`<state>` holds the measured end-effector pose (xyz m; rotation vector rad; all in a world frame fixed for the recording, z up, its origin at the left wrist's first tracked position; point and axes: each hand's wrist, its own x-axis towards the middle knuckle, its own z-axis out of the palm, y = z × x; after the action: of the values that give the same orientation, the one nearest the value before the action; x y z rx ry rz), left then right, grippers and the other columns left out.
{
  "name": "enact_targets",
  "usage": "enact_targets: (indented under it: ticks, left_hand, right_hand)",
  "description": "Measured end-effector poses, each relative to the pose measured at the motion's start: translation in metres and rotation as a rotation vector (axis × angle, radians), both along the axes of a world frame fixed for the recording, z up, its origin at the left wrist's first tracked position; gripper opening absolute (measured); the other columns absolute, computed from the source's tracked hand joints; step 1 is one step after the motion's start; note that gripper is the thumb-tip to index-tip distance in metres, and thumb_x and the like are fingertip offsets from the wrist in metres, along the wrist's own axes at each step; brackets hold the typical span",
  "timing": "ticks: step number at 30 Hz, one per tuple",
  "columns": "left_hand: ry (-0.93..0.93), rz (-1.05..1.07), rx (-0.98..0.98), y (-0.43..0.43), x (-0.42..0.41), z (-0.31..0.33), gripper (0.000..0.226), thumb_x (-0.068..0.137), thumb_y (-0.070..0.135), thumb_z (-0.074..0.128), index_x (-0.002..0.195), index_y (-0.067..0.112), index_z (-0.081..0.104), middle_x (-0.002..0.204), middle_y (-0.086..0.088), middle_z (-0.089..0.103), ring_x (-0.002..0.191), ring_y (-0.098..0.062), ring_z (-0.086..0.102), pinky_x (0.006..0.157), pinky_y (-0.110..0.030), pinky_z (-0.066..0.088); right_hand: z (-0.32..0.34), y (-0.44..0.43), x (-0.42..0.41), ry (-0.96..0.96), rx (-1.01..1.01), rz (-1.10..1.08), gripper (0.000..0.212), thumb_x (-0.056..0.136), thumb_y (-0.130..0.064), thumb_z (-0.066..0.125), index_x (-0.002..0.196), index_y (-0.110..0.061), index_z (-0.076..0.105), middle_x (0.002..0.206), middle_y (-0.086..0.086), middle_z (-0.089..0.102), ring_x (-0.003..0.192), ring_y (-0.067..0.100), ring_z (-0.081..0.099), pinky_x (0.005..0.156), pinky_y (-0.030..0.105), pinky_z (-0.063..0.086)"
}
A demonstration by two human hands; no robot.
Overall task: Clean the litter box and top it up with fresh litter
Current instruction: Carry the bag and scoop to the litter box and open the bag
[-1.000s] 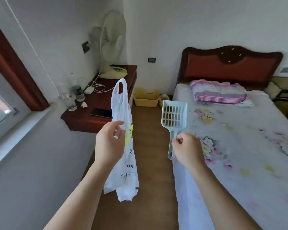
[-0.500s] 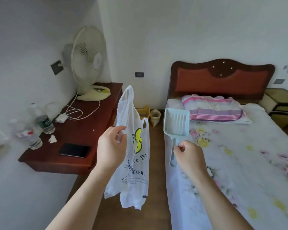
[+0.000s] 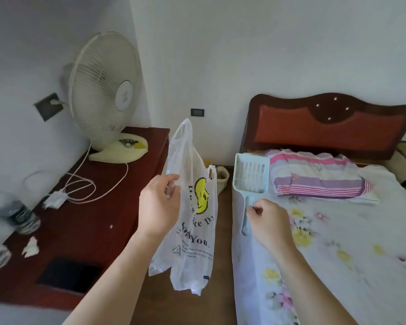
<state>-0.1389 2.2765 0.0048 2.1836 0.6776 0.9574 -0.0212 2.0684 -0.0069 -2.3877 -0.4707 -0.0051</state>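
White walls (image 3: 267, 55) met in a corner above a brown wooden floor (image 3: 223, 219). Against the left wall stood a dark red table (image 3: 85, 221) carrying a white fan (image 3: 103, 90), while a bed (image 3: 338, 242) with a red padded headboard (image 3: 328, 127) and floral sheet filled the right. Soft daylight lit the room evenly.

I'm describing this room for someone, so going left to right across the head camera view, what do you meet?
Water bottle → fan → left hand → plastic bag → litter scoop → right hand → striped pillow.
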Motion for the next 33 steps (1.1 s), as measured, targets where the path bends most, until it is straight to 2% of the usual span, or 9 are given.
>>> enact_targets:
  ticks: [3,6,9,13,16,21,25,28,33]
  left_hand:
    - [-0.006,-0.010,-0.028,0.035,0.048,0.000,0.025,0.090,0.007,0.060,0.112,0.014,0.069,0.079,0.011,0.058,0.071,-0.005,0.057,0.069,-0.011,0.042]
    - [-0.010,-0.049,-0.019,0.066,0.093,0.004,0.025,0.091,0.008,0.060,0.113,0.013,0.068,0.081,0.011,0.058,0.074,-0.002,0.058,0.072,-0.014,0.048]
    - [0.008,-0.058,-0.030,0.090,0.132,0.005,0.024,0.092,0.011,0.059,0.114,0.014,0.068,0.091,0.010,0.063,0.084,0.001,0.061,0.073,-0.009,0.045]
    - [0.018,-0.063,-0.052,0.118,0.188,0.006,0.024,0.092,0.013,0.060,0.114,0.016,0.068,0.095,0.013,0.064,0.088,0.000,0.061,0.079,-0.021,0.052]
    - [0.020,-0.058,-0.076,0.136,0.235,0.002,0.024,0.092,0.013,0.060,0.114,0.017,0.068,0.098,0.012,0.065,0.092,-0.002,0.062,0.083,-0.024,0.054]
    - [0.026,-0.028,-0.112,0.164,0.320,-0.001,0.023,0.093,0.013,0.060,0.114,0.019,0.068,0.097,0.013,0.064,0.090,0.000,0.061,0.080,-0.016,0.050]
    - [0.039,0.004,-0.095,0.186,0.389,0.000,0.023,0.092,0.013,0.061,0.113,0.019,0.069,0.093,0.017,0.062,0.085,0.004,0.059,0.073,-0.008,0.044]
    - [0.062,0.038,-0.083,0.206,0.430,-0.001,0.022,0.092,0.013,0.061,0.112,0.018,0.069,0.094,0.016,0.062,0.082,0.006,0.058,0.069,-0.003,0.042]
    - [0.108,0.058,-0.090,0.241,0.478,-0.004,0.024,0.093,0.014,0.060,0.115,0.019,0.068,0.098,0.012,0.062,0.081,0.003,0.058,0.076,-0.013,0.047]
  right_hand:
    - [0.000,0.035,0.043,-0.017,-0.022,-0.004,0.024,0.093,-0.016,0.059,0.073,-0.004,0.059,0.061,-0.001,0.055,0.052,0.004,0.047,0.057,0.010,0.040]
    - [-0.001,0.064,0.084,-0.012,-0.016,-0.027,0.027,0.092,-0.015,0.058,0.067,-0.006,0.054,0.058,-0.001,0.051,0.051,0.005,0.047,0.055,0.013,0.039]
    - [-0.004,0.086,0.121,0.008,-0.018,-0.039,0.023,0.091,-0.015,0.060,0.071,-0.004,0.059,0.063,0.004,0.061,0.056,0.011,0.055,0.052,0.019,0.039]
    - [-0.005,0.114,0.177,0.029,-0.014,-0.055,0.020,0.089,-0.017,0.062,0.078,0.000,0.065,0.073,0.012,0.068,0.068,0.025,0.062,0.066,0.037,0.049]
    - [-0.006,0.135,0.226,0.029,-0.026,-0.046,0.020,0.089,-0.017,0.062,0.079,-0.001,0.066,0.074,0.011,0.068,0.069,0.025,0.062,0.067,0.037,0.049]
    - [-0.009,0.168,0.318,0.036,-0.002,-0.027,0.022,0.089,-0.017,0.060,0.075,-0.001,0.063,0.069,0.009,0.065,0.067,0.024,0.058,0.066,0.035,0.046]
    - [-0.003,0.194,0.390,0.052,-0.018,0.004,0.025,0.089,-0.018,0.058,0.070,-0.002,0.058,0.064,0.006,0.059,0.061,0.020,0.052,0.055,0.023,0.036]
    - [0.000,0.215,0.434,0.063,-0.016,0.011,0.026,0.089,-0.018,0.058,0.070,-0.001,0.058,0.064,0.008,0.060,0.062,0.024,0.053,0.056,0.032,0.036]
    - [0.000,0.251,0.487,0.087,-0.074,0.036,0.022,0.091,-0.021,0.059,0.078,-0.005,0.065,0.074,0.007,0.067,0.071,0.025,0.057,0.062,0.032,0.033]
